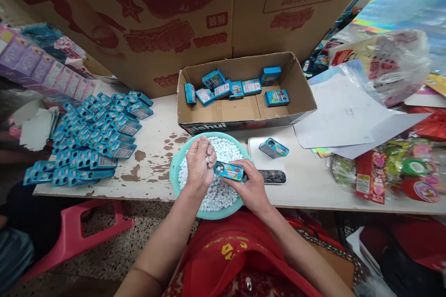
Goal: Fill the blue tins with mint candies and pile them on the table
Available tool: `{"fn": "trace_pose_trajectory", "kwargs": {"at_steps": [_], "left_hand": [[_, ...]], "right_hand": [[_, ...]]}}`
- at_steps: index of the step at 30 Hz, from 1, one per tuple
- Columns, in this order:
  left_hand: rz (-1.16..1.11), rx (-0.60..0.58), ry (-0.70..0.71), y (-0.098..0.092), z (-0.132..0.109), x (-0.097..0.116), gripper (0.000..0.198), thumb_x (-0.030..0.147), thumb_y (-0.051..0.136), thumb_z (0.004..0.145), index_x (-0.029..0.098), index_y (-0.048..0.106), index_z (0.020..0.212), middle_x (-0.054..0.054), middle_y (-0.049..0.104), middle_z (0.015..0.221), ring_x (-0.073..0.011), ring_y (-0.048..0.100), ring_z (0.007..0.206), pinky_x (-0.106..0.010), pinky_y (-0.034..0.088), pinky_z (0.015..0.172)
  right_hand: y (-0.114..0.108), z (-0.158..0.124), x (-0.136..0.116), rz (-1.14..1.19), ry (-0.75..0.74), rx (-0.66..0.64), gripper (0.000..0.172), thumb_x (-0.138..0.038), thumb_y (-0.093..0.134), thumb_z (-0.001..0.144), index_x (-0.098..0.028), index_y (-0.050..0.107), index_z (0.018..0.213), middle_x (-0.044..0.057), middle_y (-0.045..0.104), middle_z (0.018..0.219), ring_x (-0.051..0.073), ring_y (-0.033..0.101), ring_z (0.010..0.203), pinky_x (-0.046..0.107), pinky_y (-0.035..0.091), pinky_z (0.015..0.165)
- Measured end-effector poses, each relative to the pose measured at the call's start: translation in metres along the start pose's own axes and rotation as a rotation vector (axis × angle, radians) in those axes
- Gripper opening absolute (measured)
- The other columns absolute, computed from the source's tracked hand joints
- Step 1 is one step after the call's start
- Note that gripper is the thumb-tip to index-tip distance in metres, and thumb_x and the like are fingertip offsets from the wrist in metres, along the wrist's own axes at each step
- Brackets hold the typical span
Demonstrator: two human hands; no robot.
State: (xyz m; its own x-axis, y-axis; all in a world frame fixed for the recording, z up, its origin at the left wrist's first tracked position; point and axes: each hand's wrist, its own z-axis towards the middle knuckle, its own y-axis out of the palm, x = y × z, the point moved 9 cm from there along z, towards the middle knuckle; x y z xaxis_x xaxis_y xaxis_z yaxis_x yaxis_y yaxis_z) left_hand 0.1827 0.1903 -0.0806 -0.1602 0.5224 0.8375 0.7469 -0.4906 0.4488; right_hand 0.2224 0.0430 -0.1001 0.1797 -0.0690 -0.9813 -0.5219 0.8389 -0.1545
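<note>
Head view shows the left hand (199,167), thumb uppermost, curled around some smooth whitish candies (211,154) at nine o'clock of a glossy blue candy box (230,171), which the right hand (253,187) grips narrowly by its opposite end. Printed “CARAMELO MACIZO”, the box, candies showing in its round hole, is over the three o'clock half of a round mint-green plastic basin (173,172) heaped with candies. At one o'clock from the basin, a brown cardboard tray (302,97) lettered “ishui” holds similar boxes (251,86).

The blue box (234,171) — hole (219,168) upward — is held above pale candies (219,196).
</note>
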Motion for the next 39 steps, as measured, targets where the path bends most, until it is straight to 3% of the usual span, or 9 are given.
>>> {"fn": "trace_pose_trajectory", "kwargs": {"at_steps": [3,6,9,14,20,25,31,36,39], "left_hand": [[-0.104,0.032,-0.144,-0.016,0.011,-0.009,0.031,0.040,0.070,0.074,0.017,0.049,0.071,0.006,0.044,0.056,-0.0015,0.038,0.040,-0.012,0.025,0.032],[-0.044,0.106,-0.311,-0.039,0.020,-0.038,0.036,0.043,0.069,0.075,0.016,0.046,0.067,0.005,0.047,0.054,-0.0017,0.041,0.039,-0.011,0.026,0.033],[0.039,0.065,-0.430,-0.035,0.023,-0.072,0.044,0.051,0.068,0.072,0.016,0.043,0.062,0.008,0.038,0.044,-0.0011,0.031,0.031,-0.013,0.017,0.030],[0.011,-0.096,-0.425,0.039,0.030,-0.118,0.050,0.058,0.070,0.065,0.016,0.043,0.062,0.008,0.039,0.044,-0.0013,0.032,0.032,-0.014,0.019,0.032],[0.041,-0.093,-0.228,0.114,0.062,-0.163,0.053,0.062,0.068,0.064,0.018,0.040,0.057,0.009,0.033,0.042,-0.0025,0.033,0.033,-0.017,0.020,0.035],[0.119,-0.060,-0.053,0.129,0.072,-0.169,0.054,0.065,0.064,0.066,0.018,0.041,0.053,0.007,0.038,0.042,-0.0074,0.049,0.040,-0.019,0.034,0.043],[0.152,-0.002,0.006,0.125,0.070,-0.163,0.054,0.066,0.060,0.069,0.018,0.040,0.053,0.008,0.036,0.041,-0.0113,0.056,0.044,-0.021,0.040,0.047],[0.120,0.005,-0.016,0.127,0.070,-0.166,0.055,0.067,0.060,0.067,0.018,0.040,0.053,0.007,0.036,0.043,-0.0093,0.053,0.043,-0.021,0.040,0.047],[0.067,0.020,-0.056,0.128,0.070,-0.165,0.056,0.067,0.062,0.066,0.018,0.037,0.054,0.008,0.035,0.044,-0.0041,0.039,0.037,-0.018,0.028,0.039]], "right_hand": [[-0.006,0.000,0.010,0.083,0.040,0.021,0.032,-0.034,0.078,0.066,-0.025,0.064,0.093,0.003,0.063,0.095,0.021,0.061,0.091,0.036,0.049,0.083],[-0.013,-0.004,0.024,0.143,0.120,0.060,0.035,-0.036,0.080,0.061,-0.024,0.065,0.090,0.003,0.063,0.093,0.021,0.062,0.090,0.036,0.050,0.082],[-0.026,-0.014,0.032,0.196,0.180,0.079,0.037,-0.036,0.081,0.060,-0.022,0.066,0.090,0.002,0.063,0.092,0.020,0.062,0.086,0.035,0.051,0.080],[-0.081,-0.041,0.047,0.158,0.272,0.255,0.037,-0.037,0.079,0.062,-0.021,0.065,0.093,0.004,0.065,0.094,0.020,0.063,0.085,0.036,0.052,0.079],[-0.161,-0.071,0.077,0.080,0.395,0.546,0.037,-0.037,0.078,0.061,-0.020,0.063,0.091,0.003,0.067,0.086,0.019,0.063,0.077,0.035,0.053,0.074],[-0.196,-0.090,0.101,0.071,0.491,0.699,0.045,-0.039,0.080,0.057,-0.019,0.063,0.093,0.004,0.068,0.087,0.020,0.063,0.077,0.037,0.052,0.076],[-0.206,-0.094,0.114,0.095,0.547,0.736,0.049,-0.041,0.080,0.056,-0.018,0.063,0.095,0.005,0.069,0.087,0.020,0.064,0.077,0.039,0.052,0.078],[-0.202,-0.091,0.116,0.093,0.534,0.714,0.048,-0.041,0.080,0.057,-0.018,0.064,0.095,0.005,0.070,0.088,0.020,0.063,0.079,0.038,0.051,0.078],[-0.200,-0.091,0.118,0.093,0.537,0.715,0.048,-0.040,0.080,0.057,-0.018,0.064,0.096,0.005,0.069,0.087,0.019,0.063,0.078,0.037,0.051,0.078]]}}
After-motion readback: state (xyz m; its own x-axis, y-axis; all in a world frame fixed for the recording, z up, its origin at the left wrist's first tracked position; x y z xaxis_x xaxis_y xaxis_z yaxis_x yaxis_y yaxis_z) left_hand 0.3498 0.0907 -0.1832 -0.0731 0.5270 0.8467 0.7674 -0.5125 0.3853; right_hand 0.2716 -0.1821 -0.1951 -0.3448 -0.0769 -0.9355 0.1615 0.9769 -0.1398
